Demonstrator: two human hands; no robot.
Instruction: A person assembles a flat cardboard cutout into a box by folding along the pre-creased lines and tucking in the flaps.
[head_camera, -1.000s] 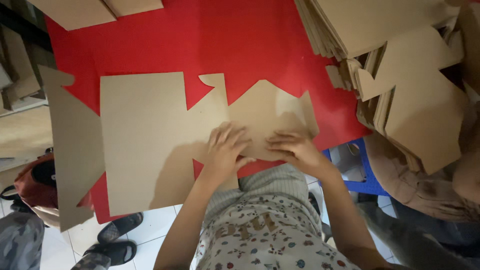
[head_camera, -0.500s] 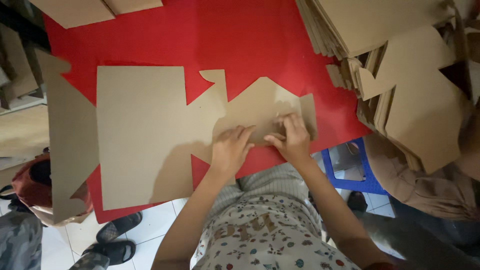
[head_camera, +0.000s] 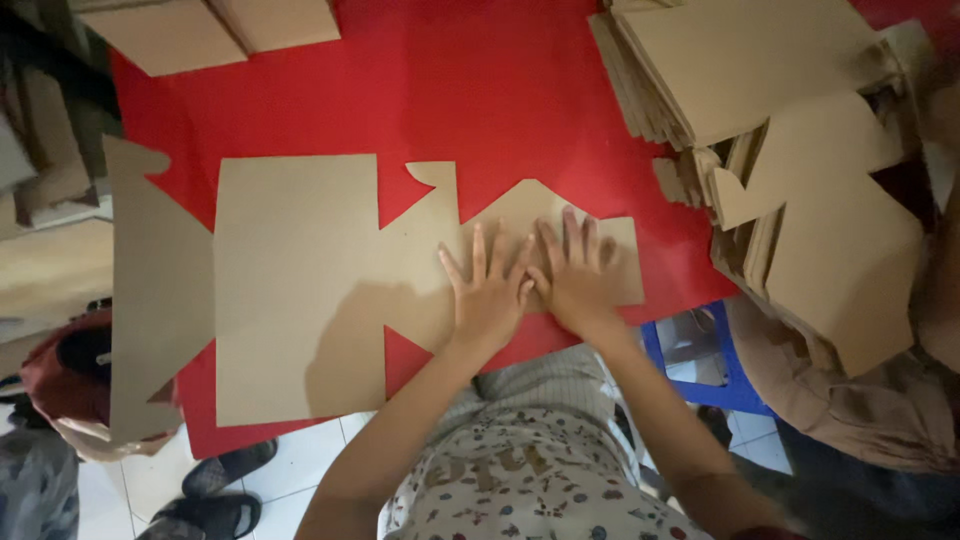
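1. Closest to the camera is the person's shirt (head_camera: 520, 490), pale with little flowers on it. Both bare arms reach out from it over the table.

2. The left hand (head_camera: 488, 295) lies flat on the cardboard sheet (head_camera: 300, 290). Its fingers are spread wide and hold nothing. They only press down.

3. The right hand (head_camera: 575, 280) lies flat just beside the left hand, and the two touch at the thumbs. It is open too, and it pushes on the pointed flap (head_camera: 545, 210) of the sheet.

4. The cardboard sheet is a big brown cut-out. It lies flat on the red table (head_camera: 480, 90), with one long flap (head_camera: 155, 300) hanging off the left edge.

5. It looks like the step in hand is pressing the folded flap down so the crease stays sharp.

6. The next move would need the hands to slide along the fold, or lift and take hold of another flap. They should push evenly so the sheet does not slip on the table.

7. Farther off on the right is a tall pile of cut cardboard (head_camera: 800, 150), some pieces tipping over the table edge.

8. Farthest away, at the top left, more flat cardboard pieces (head_camera: 210, 30) rest on the table.
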